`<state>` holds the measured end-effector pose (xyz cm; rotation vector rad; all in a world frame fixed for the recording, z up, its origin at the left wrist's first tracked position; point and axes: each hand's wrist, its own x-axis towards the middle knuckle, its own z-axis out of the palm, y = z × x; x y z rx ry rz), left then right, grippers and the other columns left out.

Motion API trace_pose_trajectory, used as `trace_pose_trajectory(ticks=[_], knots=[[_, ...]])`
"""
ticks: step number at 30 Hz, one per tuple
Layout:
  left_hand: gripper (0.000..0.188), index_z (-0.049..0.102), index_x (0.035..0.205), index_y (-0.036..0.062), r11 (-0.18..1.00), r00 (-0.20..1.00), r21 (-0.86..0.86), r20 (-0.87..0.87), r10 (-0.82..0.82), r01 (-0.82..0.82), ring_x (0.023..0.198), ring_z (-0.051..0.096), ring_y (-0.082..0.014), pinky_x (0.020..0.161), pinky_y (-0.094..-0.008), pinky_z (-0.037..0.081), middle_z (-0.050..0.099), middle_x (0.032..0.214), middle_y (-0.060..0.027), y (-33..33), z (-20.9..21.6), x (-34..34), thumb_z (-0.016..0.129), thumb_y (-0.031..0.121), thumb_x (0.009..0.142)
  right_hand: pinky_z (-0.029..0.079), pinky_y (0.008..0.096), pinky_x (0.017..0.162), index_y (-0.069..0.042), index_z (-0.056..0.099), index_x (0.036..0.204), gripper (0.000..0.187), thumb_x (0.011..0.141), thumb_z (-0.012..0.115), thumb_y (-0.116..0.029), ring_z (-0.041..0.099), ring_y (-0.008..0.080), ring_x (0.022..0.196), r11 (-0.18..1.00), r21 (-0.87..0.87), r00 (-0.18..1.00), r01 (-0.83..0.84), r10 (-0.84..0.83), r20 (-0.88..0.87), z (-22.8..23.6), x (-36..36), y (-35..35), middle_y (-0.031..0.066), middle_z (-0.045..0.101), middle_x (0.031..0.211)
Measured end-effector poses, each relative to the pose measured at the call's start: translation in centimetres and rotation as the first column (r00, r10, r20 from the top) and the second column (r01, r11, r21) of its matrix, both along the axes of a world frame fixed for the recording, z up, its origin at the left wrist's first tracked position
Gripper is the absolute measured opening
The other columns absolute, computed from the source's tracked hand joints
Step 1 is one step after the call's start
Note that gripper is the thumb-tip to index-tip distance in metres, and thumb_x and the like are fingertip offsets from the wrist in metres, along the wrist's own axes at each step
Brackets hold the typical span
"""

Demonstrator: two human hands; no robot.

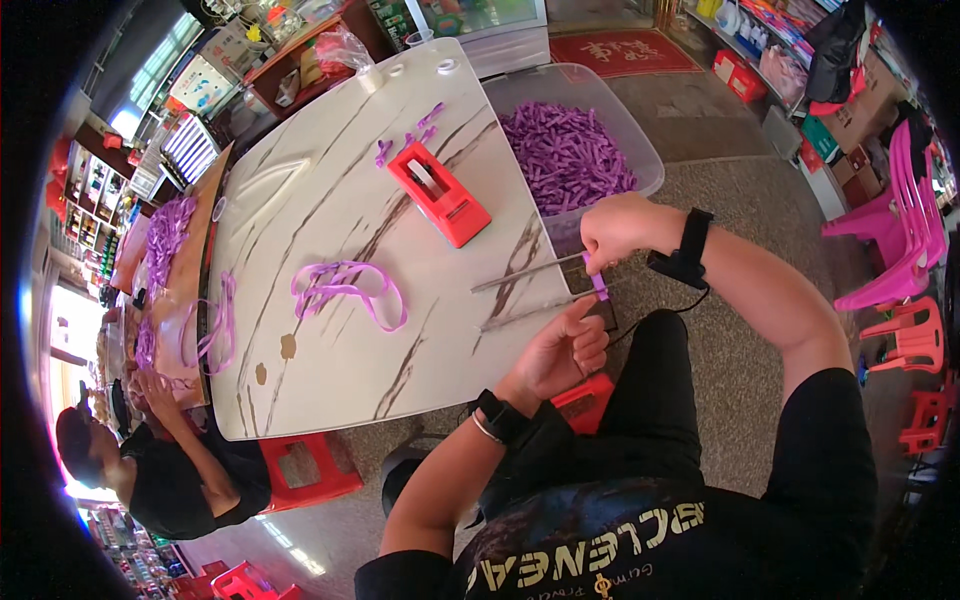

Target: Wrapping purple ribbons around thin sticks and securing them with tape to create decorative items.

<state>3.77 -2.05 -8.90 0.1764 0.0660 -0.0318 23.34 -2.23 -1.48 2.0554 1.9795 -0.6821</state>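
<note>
At the table's right edge my right hand (628,232) is closed, its fingertips pinching the upper end of a short piece of purple ribbon (598,276). Just below, my left hand (558,352) has its fingers curled in, with thumb and forefinger on the ribbon's lower end. The purple piece lies across the outer ends of two thin rods; the upper rod (525,275) reaches in over the tabletop. A red tape dispenser (455,210) stands farther in on the table. Loops of lilac ribbon (345,288) lie to the left of my hands.
Beyond the table's right edge stands a clear plastic bin (648,165) full of folded purple ribbon pieces (570,155). The marbled white table (330,390) holds a few loose purple pieces (418,130) and tape rolls. At the far left a person (150,470) handles purple ribbon. Pink chairs (890,240) are at right.
</note>
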Motion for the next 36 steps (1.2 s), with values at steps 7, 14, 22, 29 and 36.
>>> trace_pose_trajectory(ticks=[7, 14, 22, 29, 36], knots=[[0.033, 0.038, 0.113, 0.0125, 1.000, 1.000, -0.008, 0.000, 0.002, -0.002, 0.056, 0.033, -0.0100, 0.051, -0.0226, 0.029, 0.032, 0.062, 0.0014, 0.0, 0.0, 0.0, 0.046, 0.007, 0.081, 0.040, 0.0387, 0.045, -0.010, 0.060, 0.054, 0.038, 0.057, 0.068, -0.047, 0.055, 0.0257, 0.050, 0.951, 0.309, 0.998, -0.017, -0.002, 0.061, -2.0, 0.8, -2.5, 0.0073, 0.053, 0.050], [0.031, 0.036, 0.113, 0.0114, 1.000, 0.999, 0.024, -0.050, 0.001, 0.000, 0.055, 0.032, -0.0095, 0.051, -0.0225, 0.029, 0.030, 0.061, 0.0020, 0.0, 0.5, -0.2, 0.045, 0.009, 0.083, 0.035, 0.0213, 0.051, -0.009, 0.058, 0.085, 0.027, 0.085, 0.050, -0.034, 0.047, 0.0066, 0.059, 0.682, -0.243, 0.107, 0.689, -0.428, -0.898, -9.6, 2.7, -6.7, -0.0033, 0.055, 0.075], [0.031, 0.037, 0.113, 0.0100, 0.999, 0.998, 0.049, -0.062, 0.008, -0.005, 0.054, 0.031, -0.0087, 0.051, -0.0220, 0.029, 0.030, 0.060, 0.0024, 0.0, 1.1, -0.2, 0.044, 0.009, 0.083, 0.031, 0.0181, 0.043, -0.009, 0.048, 0.116, 0.030, 0.088, 0.044, -0.021, 0.038, 0.0038, 0.050, 0.707, -0.687, -0.871, 0.168, -0.220, -0.439, -15.5, -4.7, -5.1, -0.0053, 0.043, 0.061], [0.035, 0.037, 0.117, 0.0088, 0.997, 0.998, 0.076, -0.067, 0.008, -0.003, 0.054, 0.031, -0.0084, 0.050, -0.0218, 0.029, 0.030, 0.061, 0.0029, -0.2, 1.0, 0.2, 0.045, 0.009, 0.083, 0.033, 0.0185, 0.042, -0.003, 0.049, 0.101, 0.022, 0.090, 0.040, -0.020, 0.040, 0.0048, 0.047, 0.930, -0.368, -0.967, -0.002, -0.095, -0.235, -17.5, -5.2, -3.9, -0.0049, 0.042, 0.058], [0.038, 0.035, 0.120, 0.0096, 0.999, 0.998, 0.051, -0.056, 0.008, -0.006, 0.054, 0.032, -0.0083, 0.050, -0.0220, 0.029, 0.030, 0.060, 0.0031, -0.1, 1.0, 0.0, 0.045, 0.009, 0.084, 0.033, 0.0188, 0.044, -0.007, 0.048, 0.090, 0.017, 0.090, 0.039, -0.022, 0.043, 0.0061, 0.049, 0.923, -0.382, -0.980, -0.049, -0.119, -0.161, -17.3, -5.6, -4.2, -0.0048, 0.042, 0.058]])
